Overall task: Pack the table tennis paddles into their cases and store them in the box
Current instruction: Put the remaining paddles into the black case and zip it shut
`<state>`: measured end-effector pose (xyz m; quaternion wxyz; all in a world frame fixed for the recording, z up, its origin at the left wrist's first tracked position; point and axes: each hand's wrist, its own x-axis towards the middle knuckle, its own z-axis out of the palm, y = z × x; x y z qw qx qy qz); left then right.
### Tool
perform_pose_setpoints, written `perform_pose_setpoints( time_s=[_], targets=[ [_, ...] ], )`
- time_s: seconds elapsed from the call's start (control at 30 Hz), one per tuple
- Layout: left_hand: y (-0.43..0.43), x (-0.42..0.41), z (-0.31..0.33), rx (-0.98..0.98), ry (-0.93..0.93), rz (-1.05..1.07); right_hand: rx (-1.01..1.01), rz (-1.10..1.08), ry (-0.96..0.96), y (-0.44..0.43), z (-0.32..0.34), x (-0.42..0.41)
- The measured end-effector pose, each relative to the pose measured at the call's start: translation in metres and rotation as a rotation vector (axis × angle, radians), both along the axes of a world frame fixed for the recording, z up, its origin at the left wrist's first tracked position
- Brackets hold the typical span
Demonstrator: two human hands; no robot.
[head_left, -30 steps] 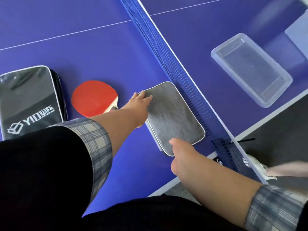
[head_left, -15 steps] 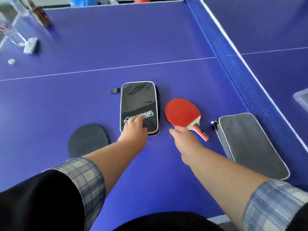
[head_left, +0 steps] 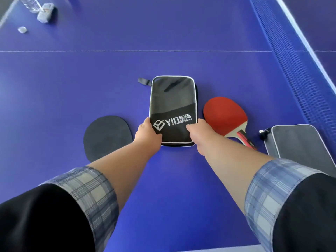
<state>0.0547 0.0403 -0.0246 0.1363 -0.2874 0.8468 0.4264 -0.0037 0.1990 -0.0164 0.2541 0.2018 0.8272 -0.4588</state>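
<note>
Since half a second ago the right hand (head_left: 198, 131) has left the red paddle (head_left: 224, 115) and joined the left hand (head_left: 147, 132) on the black case (head_left: 172, 106), and the view now looks more steeply down. Nearest, two bare forearms reach out from plaid cuffs (head_left: 91, 193) over the blue table (head_left: 163, 188). Each of the hands grips a near corner of the black case, thumb on its printed white logo, the other fingers hidden at its edges. That case lies flat, zipped side unseen, with a small black strap (head_left: 144, 81) at its far left corner. Just left of it the black paddle (head_left: 107, 135) lies face down on the table, its handle hidden under the left forearm. Just right lies the red paddle, handle pointing toward the near right, and beyond that the grey case (head_left: 301, 144) lies flat at the frame's right edge. Farther off a white line (head_left: 127, 51) crosses the surface, and the blue net (head_left: 294, 51) runs along the right. At the far left corner stand a clear bottle (head_left: 31, 4), a grey block (head_left: 45, 12) and a small pale object (head_left: 22, 30); the room past the table is not visible.
</note>
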Motion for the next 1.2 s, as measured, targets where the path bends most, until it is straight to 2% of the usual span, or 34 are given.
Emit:
perform_pose_setpoints(
  time_s=[0.13, 0.37, 0.47, 0.6, 0.77, 1.0, 1.2],
  targets=[
    [0.015, 0.05, 0.015, 0.039, 0.061, -0.034, 0.016, 0.028, 0.051, 0.024, 0.018, 0.049],
    [0.074, 0.133, 0.035, 0.069, 0.044, -0.184, 0.08, 0.067, 0.02, 0.096, 0.044, 0.132],
    [0.102, 0.159, 0.028, 0.064, -0.012, -0.186, 0.113, 0.105, -0.005, 0.128, 0.041, 0.154],
    [0.13, 0.187, 0.016, 0.073, -0.107, -0.139, 0.062, 0.166, -0.04, 0.157, 0.026, 0.179],
    [0.147, 0.197, 0.008, -0.016, -0.18, -0.119, 0.028, 0.27, -0.114, 0.177, 0.012, 0.188],
    [0.156, 0.198, 0.008, -0.082, -0.21, -0.071, 0.019, 0.286, -0.015, 0.179, 0.01, 0.178],
    [0.156, 0.199, 0.008, -0.096, -0.259, -0.124, 0.158, 0.313, -0.011, 0.173, 0.011, 0.173]
  ],
)
